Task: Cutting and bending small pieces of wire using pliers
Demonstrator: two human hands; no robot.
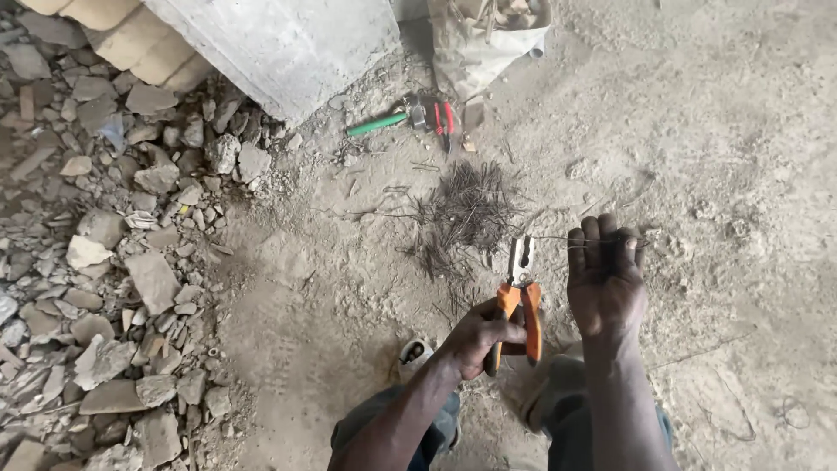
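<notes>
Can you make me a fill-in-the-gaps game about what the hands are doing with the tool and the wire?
1. The left hand grips pliers whose handles are coloured ____.
2. The right hand holds a thin ____ that reaches to the pliers' jaws.
3. The pile of short wire pieces lies on the ____ ground, just beyond the pliers.
4. The hammer by the concrete block has a ____ handle.

Missing words: orange; wire; dusty; green
</notes>
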